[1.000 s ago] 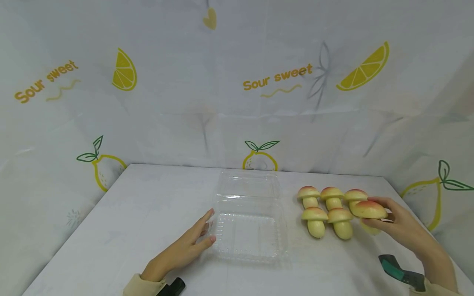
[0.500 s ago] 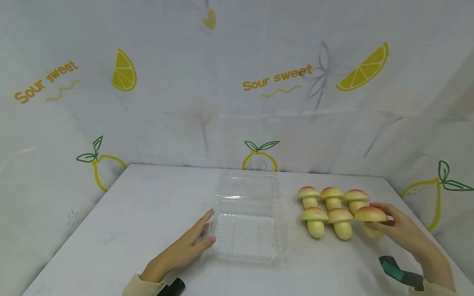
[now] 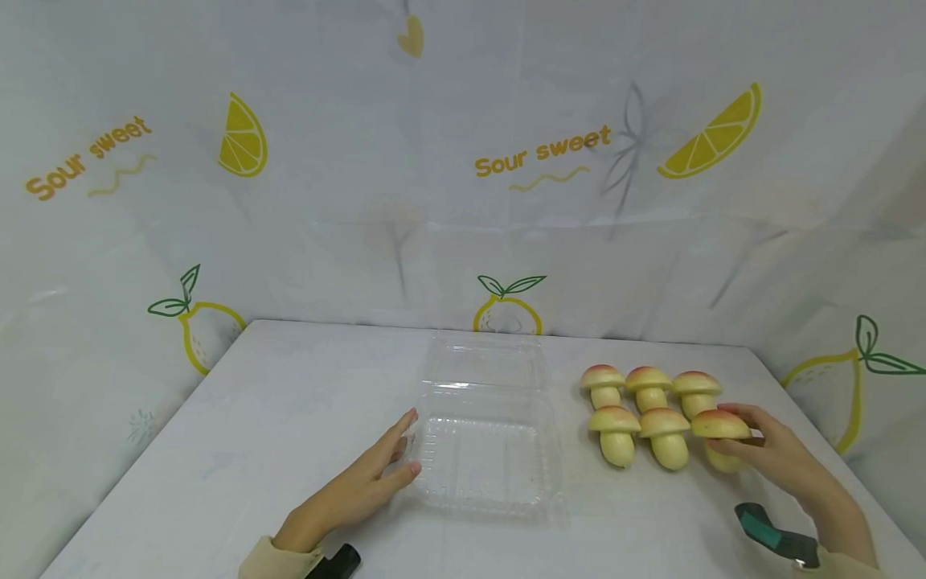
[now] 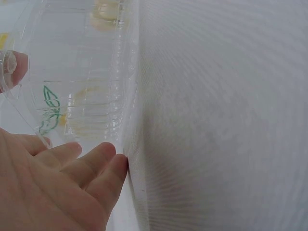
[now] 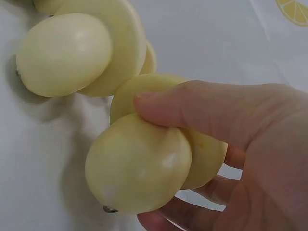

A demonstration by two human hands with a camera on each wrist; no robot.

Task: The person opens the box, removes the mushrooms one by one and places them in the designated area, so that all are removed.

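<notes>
In the head view, my right hand (image 3: 781, 458) pinches a mushroom (image 3: 720, 425) with a pale yellow stem and a red-tinted cap. The right wrist view shows my thumb across the cap's underside, beside the rounded stem (image 5: 139, 166), with the other fingers around the cap's far side. This mushroom is at the right end of the front row, close by its neighbour (image 3: 665, 438). My left hand (image 3: 362, 478) lies at the left side of a clear plastic clamshell box (image 3: 481, 462), its fingers extended along the box wall, as the left wrist view also shows.
Several like mushrooms (image 3: 615, 434) stand in two rows right of the box. The box's lid (image 3: 485, 362) lies folded back toward the rear edge of the white table (image 3: 304, 402). A white lemon-print cloth (image 3: 325, 241) hangs behind. Straps with dark devices sit on both wrists.
My right hand has lowered the mushroom and shifted it slightly left, lining it up with the front row. My left hand and the box have stayed put.
</notes>
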